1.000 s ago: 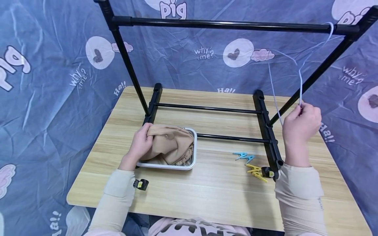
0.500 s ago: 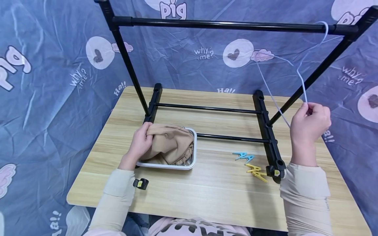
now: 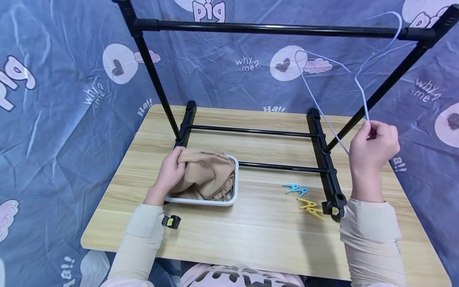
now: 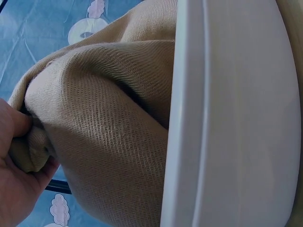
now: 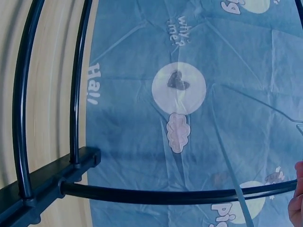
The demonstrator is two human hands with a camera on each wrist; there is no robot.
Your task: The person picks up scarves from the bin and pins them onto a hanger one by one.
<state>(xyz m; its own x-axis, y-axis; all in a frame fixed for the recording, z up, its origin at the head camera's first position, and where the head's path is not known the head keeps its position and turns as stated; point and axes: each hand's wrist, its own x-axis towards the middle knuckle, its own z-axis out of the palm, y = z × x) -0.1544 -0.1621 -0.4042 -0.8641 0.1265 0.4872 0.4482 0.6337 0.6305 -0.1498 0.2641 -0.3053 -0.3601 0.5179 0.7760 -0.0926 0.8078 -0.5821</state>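
Note:
My left hand (image 3: 167,173) grips a folded edge of a tan fringed cloth (image 3: 204,179), bunched in a white-rimmed tub (image 3: 201,202). The left wrist view shows the thumb and fingers pinching the gathered cloth (image 4: 104,127) beside the tub's pale wall (image 4: 246,113). Off to the right, my right hand (image 3: 374,155) pinches a thin pale blue cord (image 3: 363,97). The cord rises in front of the black rack's top bar (image 3: 269,28) and curls above it near the right corner. A slack loop hangs behind and to the left. Only a sliver of this hand (image 5: 297,201) shows in the right wrist view.
Two blue clothespins (image 3: 296,189) and two yellow clothespins (image 3: 310,209) lie by the rack's right foot (image 3: 324,161). The rack's lower bars (image 3: 283,168) cross the wooden table (image 3: 258,235). A patterned blue sheet (image 3: 222,85) hangs behind.
My right hand has shifted right, then slightly up, still pinching the cord. The cord's loop has swung left and its upper curl now stands higher above the bar. The left hand stays in place.

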